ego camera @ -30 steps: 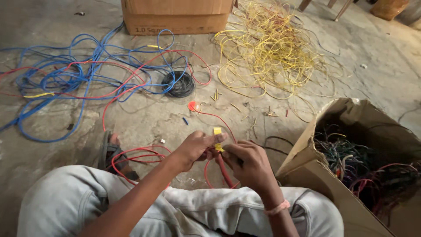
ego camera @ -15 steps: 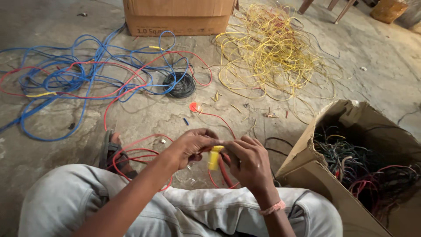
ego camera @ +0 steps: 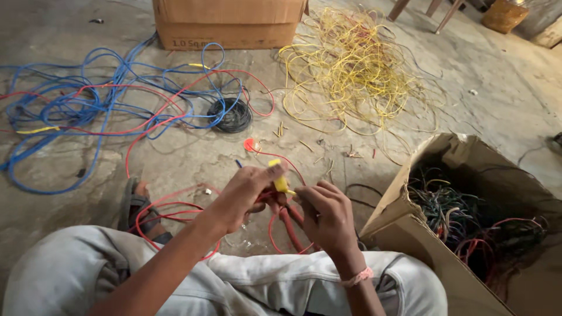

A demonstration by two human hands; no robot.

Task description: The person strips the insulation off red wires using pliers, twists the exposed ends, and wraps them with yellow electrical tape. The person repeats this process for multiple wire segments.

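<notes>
My left hand point(ego camera: 243, 196) pinches a short yellow piece point(ego camera: 280, 179), held upright between thumb and fingers above my lap. My right hand point(ego camera: 328, 217) meets it from the right, its fingertips closed at the piece's lower end on a red wire point(ego camera: 281, 231). That wire drops between my hands and loops over the floor. It runs on to a small red disc point(ego camera: 251, 144) lying on the concrete. Whether the yellow piece is a tool or a sleeve on the wire is unclear.
An open cardboard box point(ego camera: 404, 205) of mixed wires stands at my right knee. A yellow wire heap point(ego camera: 351, 70) lies ahead, with blue and red wire tangles point(ego camera: 88, 111) on the left, a black coil point(ego camera: 229, 115) and a closed carton point(ego camera: 228, 23) beyond. My sandalled foot point(ego camera: 137, 205) rests on the floor at left.
The yellow piece tipped down between my hands half a second ago and now stands upright again. Both hands stay together at the same spot.
</notes>
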